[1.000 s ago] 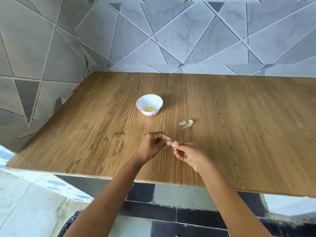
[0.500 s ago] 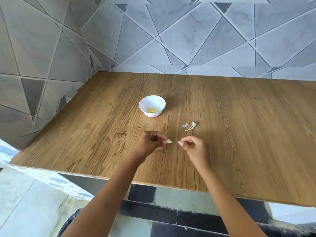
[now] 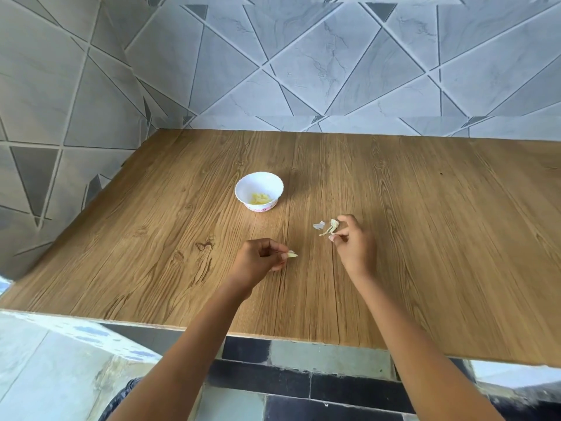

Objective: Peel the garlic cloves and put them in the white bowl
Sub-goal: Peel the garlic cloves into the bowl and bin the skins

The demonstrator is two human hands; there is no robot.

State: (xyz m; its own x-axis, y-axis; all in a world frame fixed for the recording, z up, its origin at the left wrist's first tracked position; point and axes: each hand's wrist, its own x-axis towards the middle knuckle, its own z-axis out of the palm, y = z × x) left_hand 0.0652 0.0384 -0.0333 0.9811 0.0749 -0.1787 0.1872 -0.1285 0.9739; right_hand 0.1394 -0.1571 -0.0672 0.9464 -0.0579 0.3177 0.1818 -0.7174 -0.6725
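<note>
A small white bowl (image 3: pixel 244 186) stands on the wooden table (image 3: pixel 425 238), with several peeled yellowish garlic cloves (image 3: pixel 260 199) in it. My left hand (image 3: pixel 258 262) is in front of the bowl, low over the table, and pinches a pale garlic clove (image 3: pixel 292 254) between thumb and fingertips. My right hand (image 3: pixel 353 246) is further right with curled fingers, and its thumb and forefinger pinch a small bit of garlic peel (image 3: pixel 332 237). That hand is right beside a little heap of peel scraps (image 3: pixel 328 227) lying on the table.
Grey tiled walls close off the table at the back and on the left. The table's front edge (image 3: pixel 273 337) runs just in front of my forearms, with floor tiles below it.
My hands have pulled apart. The right hand moved right and away from me to the peel scraps, while the left hand stayed in place with the clove.
</note>
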